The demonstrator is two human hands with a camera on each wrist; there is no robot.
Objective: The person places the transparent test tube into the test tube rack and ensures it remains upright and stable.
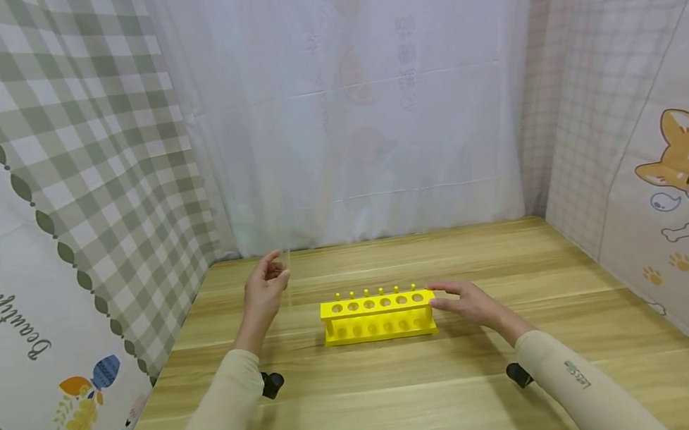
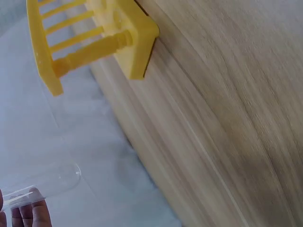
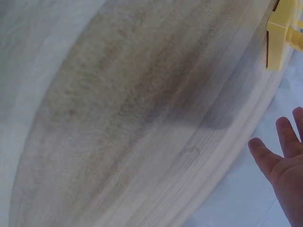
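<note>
Fingers (image 2: 41,213) round one clear tube (image 2: 59,181)

A clear, round-ended tube (image 2: 59,179) stands nearly upright, pinched in the left fingers (image 2: 41,215); a yellow six-hole rack (image 1: 378,309) sits upright by the right fingertips (image 1: 445,303).

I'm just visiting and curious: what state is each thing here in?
Clear test tube: held off the table, roughly upright, rounded end down; no contents visible.
Yellow rack: standing upright on the table, no tubes in its six holes.
Left hand: raised, pinching the tube.
Right hand: holding nothing, at the rack's right end; contact unclear.
White curtain: hanging behind the table.
</note>
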